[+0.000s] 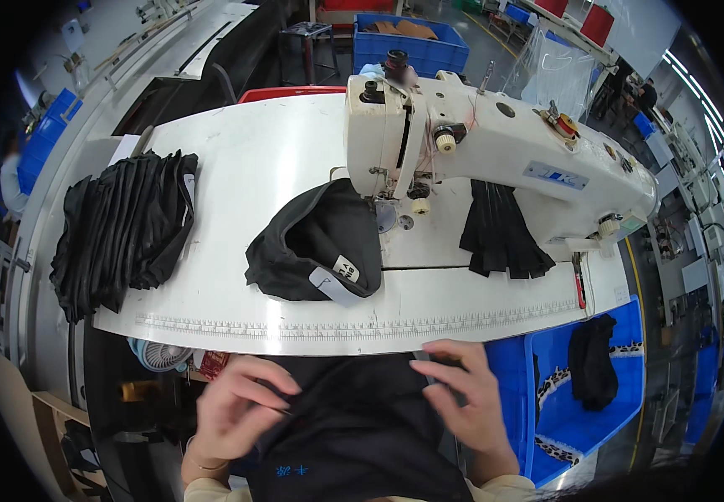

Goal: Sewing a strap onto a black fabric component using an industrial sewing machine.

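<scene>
Black cloth (312,243) on the white table (236,151), folks, lying right by the needle end of the sewing machine (496,134), ahead of both hands and touching neither! Left hand (240,406) hovers by the dark apron (337,418), fingers curled, blurred; I can't tell whether it pinches anything. Right hand (466,393) is at the table's front edge, fingers bent, thumb apart, nothing visible in it.

The left hand (238,406) sits at seven o'clock, curled fingers aimed toward two, its blurred thumb and a fingertip seemingly almost meeting. The right hand (472,400), at five o'clock, points toward eleven, fingers loosely parted.
</scene>
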A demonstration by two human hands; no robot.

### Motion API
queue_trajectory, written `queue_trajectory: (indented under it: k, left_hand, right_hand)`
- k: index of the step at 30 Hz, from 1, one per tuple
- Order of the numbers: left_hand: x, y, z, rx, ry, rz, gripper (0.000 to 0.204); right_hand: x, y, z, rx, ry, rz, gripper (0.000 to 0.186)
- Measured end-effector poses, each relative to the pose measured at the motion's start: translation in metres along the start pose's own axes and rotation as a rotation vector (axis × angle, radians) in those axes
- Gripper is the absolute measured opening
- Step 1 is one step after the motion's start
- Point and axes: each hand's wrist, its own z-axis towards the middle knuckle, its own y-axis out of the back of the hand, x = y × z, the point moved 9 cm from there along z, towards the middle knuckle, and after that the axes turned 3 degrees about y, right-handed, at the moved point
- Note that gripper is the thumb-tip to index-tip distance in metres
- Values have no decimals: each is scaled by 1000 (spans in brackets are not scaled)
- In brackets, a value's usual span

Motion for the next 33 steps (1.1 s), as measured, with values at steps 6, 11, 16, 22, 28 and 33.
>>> queue_trajectory:
  k: [6,11,16,22,28,33]
  left_hand:
    - [4,-73,36,455,27,-21,6]
    - [26,-64,93,217,-175,554,21]
    - [70,-101,99,249,-438,1480,32]
    - [50,-74,142,283,-541,1307,23]
    - [65,-76,167,343,-438,1423,27]
    - [84,-89,159,367,-603,1336,34]
  right_hand:
    - [22,-57,-5,158,110,534,25]
    - [-15,-66,-1,169,-452,980,20]
    - [-33,-52,23,72,-255,857,28]
    - [-41,-47,75,86,582,-377,53]
    - [-75,-52,126,54,694,-770,39]
    - [-113,-59,145,381,44,-210,27]
